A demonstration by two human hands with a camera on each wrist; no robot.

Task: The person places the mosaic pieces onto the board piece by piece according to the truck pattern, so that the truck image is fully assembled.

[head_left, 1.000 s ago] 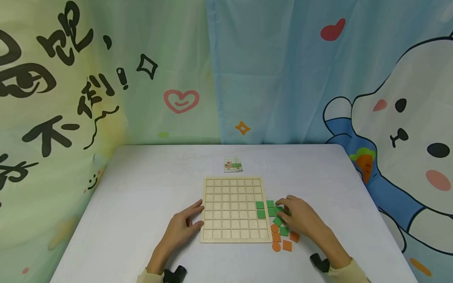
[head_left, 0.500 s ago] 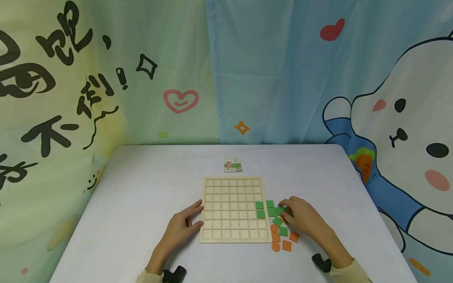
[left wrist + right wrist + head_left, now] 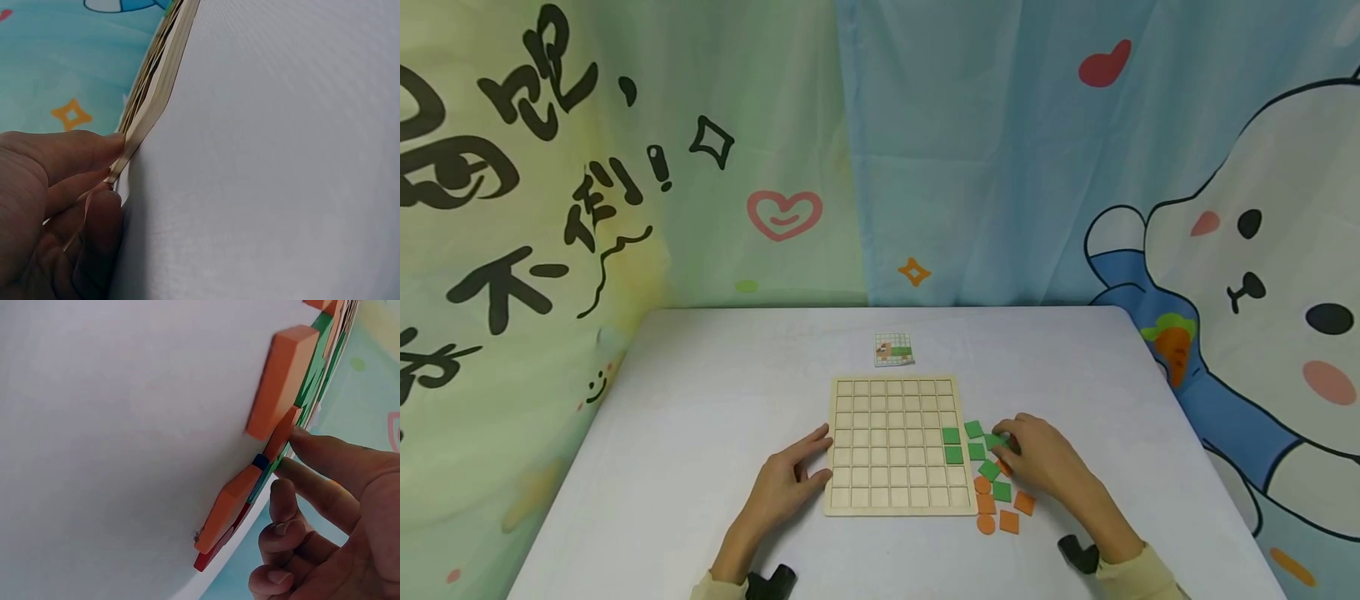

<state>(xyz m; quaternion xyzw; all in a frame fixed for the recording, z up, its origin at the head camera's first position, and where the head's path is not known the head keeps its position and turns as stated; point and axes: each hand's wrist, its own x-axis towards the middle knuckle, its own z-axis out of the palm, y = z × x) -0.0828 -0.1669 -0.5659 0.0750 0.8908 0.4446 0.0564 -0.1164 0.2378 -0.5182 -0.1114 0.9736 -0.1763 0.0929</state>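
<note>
Cartoon-printed cloth [image 3: 940, 158] is hanging behind my white worktop [image 3: 700, 400]. My left hand [image 3: 782, 487] is resting loose fingers against the left edge of the board [image 3: 883, 450]; just beyond its right edge, my nearer right hand [image 3: 1041, 457] is touching a green square [image 3: 993, 442], whether gripping I cannot tell.

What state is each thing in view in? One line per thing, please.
Grid board, flat, mostly unfilled
Two green squares, set in cells of the right-hand column
Other green squares, loose beside the board
Orange squares, loose
Orange discs, loose
Dark blue piece, partly hidden
Red piece, partly hidden
Picture card, picture side up
Left hand, touching the board's left edge
Right hand, at the loose pieces; grip unclear
</note>
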